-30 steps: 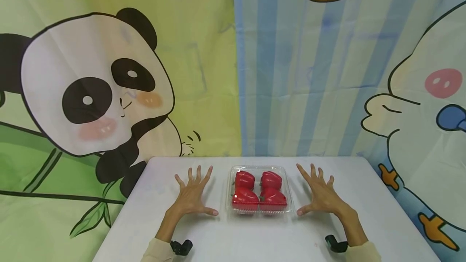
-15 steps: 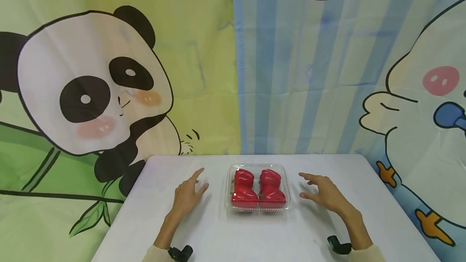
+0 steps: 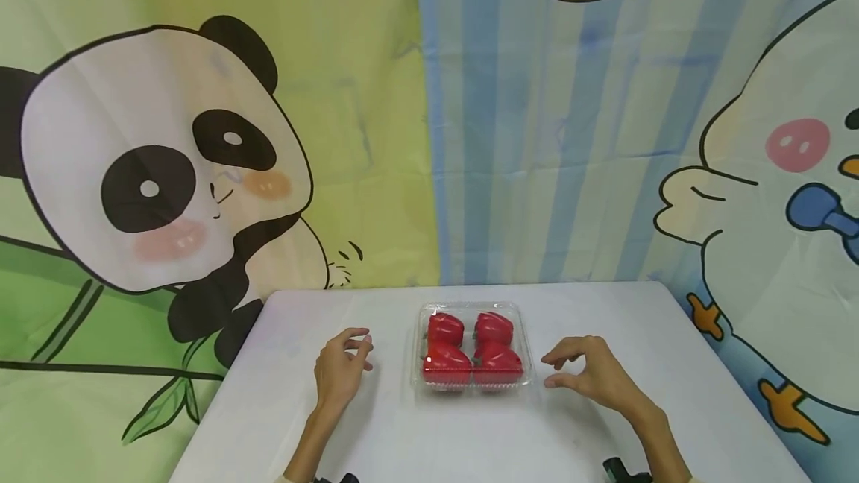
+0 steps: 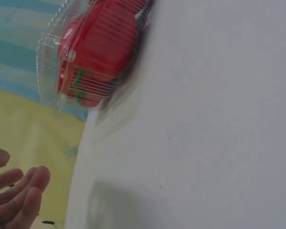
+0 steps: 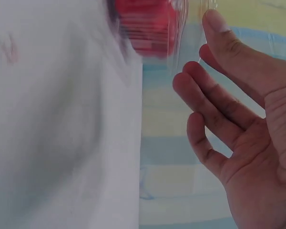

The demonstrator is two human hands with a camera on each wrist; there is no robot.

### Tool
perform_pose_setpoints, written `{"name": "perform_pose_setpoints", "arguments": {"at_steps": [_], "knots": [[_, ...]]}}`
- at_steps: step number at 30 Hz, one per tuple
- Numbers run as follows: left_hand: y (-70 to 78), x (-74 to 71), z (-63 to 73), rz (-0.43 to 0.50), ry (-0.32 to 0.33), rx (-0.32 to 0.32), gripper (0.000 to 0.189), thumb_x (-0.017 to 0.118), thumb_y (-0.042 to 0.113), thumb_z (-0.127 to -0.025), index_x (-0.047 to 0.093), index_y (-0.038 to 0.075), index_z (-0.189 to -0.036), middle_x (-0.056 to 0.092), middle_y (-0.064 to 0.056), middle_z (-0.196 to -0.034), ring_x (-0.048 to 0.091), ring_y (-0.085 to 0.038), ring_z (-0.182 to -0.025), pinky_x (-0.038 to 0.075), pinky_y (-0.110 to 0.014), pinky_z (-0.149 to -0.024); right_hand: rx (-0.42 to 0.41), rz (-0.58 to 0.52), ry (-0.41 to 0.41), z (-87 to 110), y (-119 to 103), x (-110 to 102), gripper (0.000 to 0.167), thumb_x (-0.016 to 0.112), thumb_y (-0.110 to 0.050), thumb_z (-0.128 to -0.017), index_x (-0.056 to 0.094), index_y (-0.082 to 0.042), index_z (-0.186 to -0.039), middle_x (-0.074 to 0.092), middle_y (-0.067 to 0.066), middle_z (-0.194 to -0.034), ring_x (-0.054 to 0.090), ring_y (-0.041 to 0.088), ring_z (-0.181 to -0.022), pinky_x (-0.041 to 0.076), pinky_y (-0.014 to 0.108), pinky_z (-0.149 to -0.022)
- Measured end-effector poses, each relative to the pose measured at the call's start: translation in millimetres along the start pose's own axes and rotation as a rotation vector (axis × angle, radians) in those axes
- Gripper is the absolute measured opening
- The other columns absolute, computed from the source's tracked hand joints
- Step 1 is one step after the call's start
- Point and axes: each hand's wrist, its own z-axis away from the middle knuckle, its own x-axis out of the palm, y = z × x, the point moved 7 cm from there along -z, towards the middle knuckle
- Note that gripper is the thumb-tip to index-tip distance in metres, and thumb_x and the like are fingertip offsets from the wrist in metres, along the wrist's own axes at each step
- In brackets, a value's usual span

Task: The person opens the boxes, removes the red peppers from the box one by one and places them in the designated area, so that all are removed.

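Note:
A clear plastic clamshell box (image 3: 468, 309) holding several red bell peppers (image 3: 446, 364) stands on the white table in the head view. To its left, apart from it, hovers my left hand (image 3: 338, 373), fingers loosely bent with nothing in them. My right hand (image 3: 597, 375) is at the box's right side, closer to it, thumb and fingers curved with a gap between them. In the left wrist view the box's ridged wall (image 4: 48, 76) shows above the left hand's fingertips (image 4: 38, 179). The right wrist view has the right hand (image 5: 252, 138) near the box, blurred there.
The white table (image 3: 436, 446) has its far edge just behind the box. Beyond hangs a printed curtain (image 3: 376, 133) with a panda and a white cartoon animal. A black wrist camera (image 3: 624, 472) sits at the right wrist.
Both hands were spread wide on either side of the box; their fingers have since come together and bent. The head view has shifted slightly. The box stays in place on the table.

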Motion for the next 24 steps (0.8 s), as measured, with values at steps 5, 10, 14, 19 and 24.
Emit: {"name": "perform_pose_setpoints", "arguments": {"at_steps": [5,10,14,19,24], "knots": [[-1.1,-6.0,6.7,0.075,0.055,-0.031,0.018,0.072,0.018,-0.105,0.081,0.007,-0.116,0.084,-0.010,-0.089,0.075,-0.019,-0.056,0.048,-0.026,-0.048,-0.027,-0.063,-0.017,2.8,-9.6,14.1,0.032,0.100,-0.011,-0.074,0.087,-0.020,-0.101,0.082,-0.004,-0.093,0.073,0.014,-0.082,0.063,0.040,-0.079],[1.0,-5.2,13.7,0.144,0.107,-0.047,0.016,0.072,0.018,-0.105,0.081,0.005,-0.109,0.082,-0.008,-0.084,0.072,-0.014,-0.052,0.051,-0.024,-0.047,-0.023,-0.074,-0.030,4.3,-12.0,23.3,0.028,0.100,-0.008,-0.073,0.087,-0.018,-0.096,0.081,-0.005,-0.092,0.073,0.015,-0.081,0.062,0.038,-0.078],[5.6,-2.9,21.1,0.186,0.131,-0.065,0.014,0.073,0.017,-0.104,0.082,0.006,-0.103,0.081,-0.007,-0.079,0.068,-0.008,-0.049,0.051,-0.024,-0.046,-0.024,-0.055,-0.020,6.2,-12.9,24.5,0.025,0.100,-0.005,-0.073,0.087,-0.017,-0.092,0.080,-0.006,-0.090,0.072,0.013,-0.080,0.061,0.036,-0.077],[23.0,1.9,28.5,0.236,0.119,-0.041,0.017,0.073,0.017,-0.105,0.081,0.005,-0.096,0.077,-0.006,-0.071,0.066,-0.009,-0.047,0.050,-0.023,-0.046,-0.012,-0.019,-0.024,6.6,-14.9,24.1,0.021,0.098,-0.008,-0.077,0.087,-0.018,-0.091,0.077,-0.012,-0.091,0.071,0.011,-0.084,0.062,0.036,-0.079],[53.7,8.4,41.3,0.338,0.163,0.040,0.020,0.073,0.016,-0.106,0.079,0.012,-0.087,0.072,-0.004,-0.067,0.063,-0.012,-0.046,0.047,-0.022,-0.045,-0.034,-0.002,0.002,5.8,-15.3,25.3,0.020,0.097,-0.006,-0.076,0.088,-0.019,-0.087,0.074,-0.015,-0.090,0.070,0.007,-0.087,0.061,0.034,-0.080]]}}
